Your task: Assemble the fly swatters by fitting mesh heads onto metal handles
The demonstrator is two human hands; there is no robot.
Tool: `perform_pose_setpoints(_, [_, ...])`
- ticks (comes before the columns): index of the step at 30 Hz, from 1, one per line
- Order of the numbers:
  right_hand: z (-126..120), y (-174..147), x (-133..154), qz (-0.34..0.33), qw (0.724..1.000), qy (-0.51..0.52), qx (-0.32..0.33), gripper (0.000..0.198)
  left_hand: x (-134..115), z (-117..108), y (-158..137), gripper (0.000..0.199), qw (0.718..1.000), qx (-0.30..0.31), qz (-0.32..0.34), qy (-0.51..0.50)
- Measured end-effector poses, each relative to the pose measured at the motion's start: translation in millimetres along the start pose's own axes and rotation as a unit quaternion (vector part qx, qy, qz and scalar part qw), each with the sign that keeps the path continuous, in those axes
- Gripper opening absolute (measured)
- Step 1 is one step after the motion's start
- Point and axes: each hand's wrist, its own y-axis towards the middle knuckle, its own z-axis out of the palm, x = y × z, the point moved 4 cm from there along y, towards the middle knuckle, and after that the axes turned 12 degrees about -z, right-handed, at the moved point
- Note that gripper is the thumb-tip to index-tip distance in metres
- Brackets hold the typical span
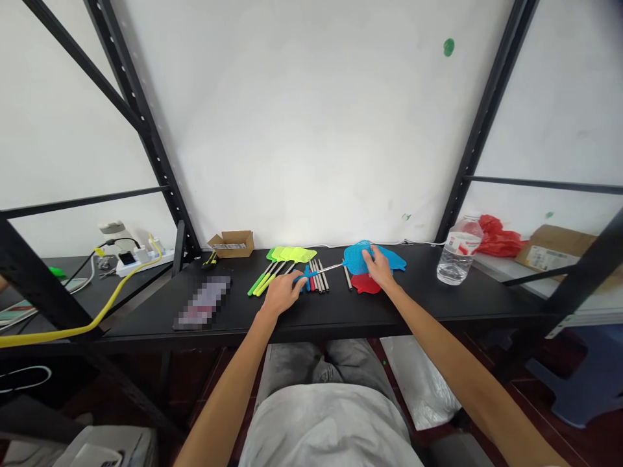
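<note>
A blue fly swatter spans between my hands above the black table, its metal rod pointing right. My left hand is closed around its blue handle. At the other end, my right hand pinches the blue mesh head. More blue swatter heads lie beyond my right fingers, and a red swatter head lies just below. Several metal rods with coloured handles rest side by side between my hands, partly hidden by the held swatter. Left of them lie several yellow-green fly swatters.
A small open cardboard box stands at the back left, behind a blurred flat object. A water bottle stands on the right. Black shelf posts frame both sides. A yellow cable crosses the left.
</note>
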Motion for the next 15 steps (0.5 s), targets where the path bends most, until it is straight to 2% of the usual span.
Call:
perform_pose_setpoints(3, [0, 0, 5, -0.005, 1.000, -0.011, 0.015, 0.055, 4, -5, 1, 0.038, 0.997, -0.065, -0.028, -0.013])
perform_pose_setpoints(6, [-3, 0, 6, -0.001, 1.000, -0.031, 0.004, 0.054, 23, -18, 4, 0.039, 0.980, -0.154, -0.126, -0.011])
perform_pose_setpoints(8, [-5, 0, 5, 0.004, 0.999, -0.044, 0.003, 0.050, 42, -31, 5, 0.038, 0.962, -0.190, -0.195, 0.014])
perform_pose_setpoints(12, [-4, 1, 4, -0.006, 0.998, -0.062, 0.026, 0.042, 77, -59, 0, 0.038, 0.940, -0.204, -0.256, 0.097])
perform_pose_setpoints(15, [-2, 1, 0, -0.003, 0.993, -0.114, 0.041, 0.035, 94, -67, -11, 0.040, 0.930, -0.193, -0.275, 0.150])
